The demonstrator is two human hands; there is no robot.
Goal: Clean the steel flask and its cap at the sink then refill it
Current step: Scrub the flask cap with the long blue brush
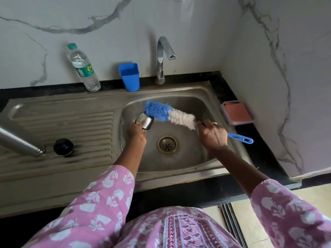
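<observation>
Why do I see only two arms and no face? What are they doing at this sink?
The camera sits on the person's head and looks down, so only their arms and pink sleeves show. The left hand holds the steel cap over the sink. The right hand holds a brush by its handle, with the blue bristles at the cap. On the draining board are the flask and a black stopper. Behind stand a bottle, a blue cup and the tap. At the right is a box with a pink sponge.
</observation>
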